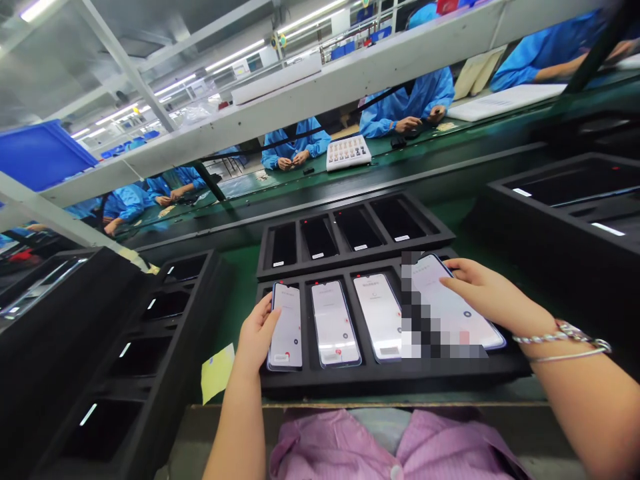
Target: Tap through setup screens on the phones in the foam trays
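A worker's right hand (483,293) grips the right edge of the rightmost smartphone (461,310), its long axis slanting from far left to near right over a black foam tray (325,387); the left hand (256,330) pinches the leftmost smartphone's (287,323) left edge.

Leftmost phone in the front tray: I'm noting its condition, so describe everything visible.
The phone is a slim, glassy-looking slab with a bluish rim. Its pale screen is lit, showing a dark round icon low on the right and text too small to read; a white label sits near the bottom. It lies face up at the leftmost slot of the black tray; whether it is fully seated is unclear. The left hand holds its left edge, thumb over the front.
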### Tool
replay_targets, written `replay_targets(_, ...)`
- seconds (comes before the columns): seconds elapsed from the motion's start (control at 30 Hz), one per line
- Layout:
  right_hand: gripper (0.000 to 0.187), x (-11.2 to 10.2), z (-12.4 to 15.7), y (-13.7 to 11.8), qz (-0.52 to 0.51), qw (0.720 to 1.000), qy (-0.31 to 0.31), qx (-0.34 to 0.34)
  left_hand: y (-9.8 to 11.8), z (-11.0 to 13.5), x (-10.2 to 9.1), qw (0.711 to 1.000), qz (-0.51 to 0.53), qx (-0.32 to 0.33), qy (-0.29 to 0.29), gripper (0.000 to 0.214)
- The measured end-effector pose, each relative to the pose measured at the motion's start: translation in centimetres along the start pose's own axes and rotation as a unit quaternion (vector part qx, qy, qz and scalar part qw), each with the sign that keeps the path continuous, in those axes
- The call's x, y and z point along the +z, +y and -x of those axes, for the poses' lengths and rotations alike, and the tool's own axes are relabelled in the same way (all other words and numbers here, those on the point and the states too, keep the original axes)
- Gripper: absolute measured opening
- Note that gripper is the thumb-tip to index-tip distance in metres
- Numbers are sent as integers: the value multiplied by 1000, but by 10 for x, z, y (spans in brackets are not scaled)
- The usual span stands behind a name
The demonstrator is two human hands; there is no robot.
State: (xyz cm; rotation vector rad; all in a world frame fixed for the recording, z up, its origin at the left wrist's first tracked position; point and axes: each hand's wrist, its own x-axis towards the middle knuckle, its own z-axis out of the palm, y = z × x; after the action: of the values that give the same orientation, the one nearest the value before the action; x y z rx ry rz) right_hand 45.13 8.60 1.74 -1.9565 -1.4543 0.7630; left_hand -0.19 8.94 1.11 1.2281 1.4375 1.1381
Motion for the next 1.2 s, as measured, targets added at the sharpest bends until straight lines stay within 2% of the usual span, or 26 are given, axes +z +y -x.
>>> replay_targets(0.1, 43, -2, 4, -10, -42, 995, -52, 70, -1, 0, -1, 1000, -1, 0, 3, 86)
replay_targets(0.27, 43, -3, 9, -19, -78, 990, -69, 97, 2, 3, 1, 1000, -6, -3, 10, 85)
replay_targets(0.6, 39, -4, 15, -28, -67, 991, -46, 102, 11, 7, 4, 999, -28, -9, 27, 85)
replay_targets(0.87, 42, -5, 20, -37, -84, 990, -36, 106, 9, 8, 3, 999, -41, -7, 33, 83)
replay_targets(1.2, 58, -2, 17, -28, -106, 992, -16, 68, 11, 9, 3, 998, -51, -12, 40, 82)
